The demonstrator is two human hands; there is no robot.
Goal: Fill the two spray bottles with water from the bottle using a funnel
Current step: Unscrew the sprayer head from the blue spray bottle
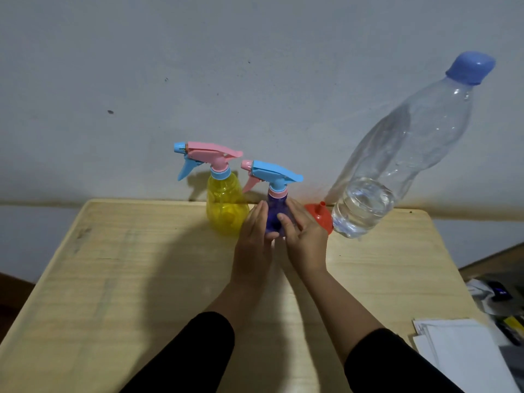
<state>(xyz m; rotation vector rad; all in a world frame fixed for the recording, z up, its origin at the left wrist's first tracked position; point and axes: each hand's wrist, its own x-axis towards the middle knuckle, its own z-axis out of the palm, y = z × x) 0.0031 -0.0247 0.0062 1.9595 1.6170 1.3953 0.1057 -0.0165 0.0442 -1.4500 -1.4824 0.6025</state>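
Note:
A purple spray bottle [275,211] with a blue and pink trigger head stands at the far middle of the wooden table [141,279]. My left hand [253,239] and my right hand [304,239] wrap around its body from both sides. A yellow spray bottle [224,208] with a pink and blue head stands just left of it. A red funnel [320,217] lies upside down to the right, spout up. Next to the funnel stands a tall clear water bottle [397,154] with a blue cap, water filling only its bottom part.
A pale wall rises right behind the table's far edge. White papers [459,353] lie at the table's near right corner, with dark clutter [499,293] beyond the right edge.

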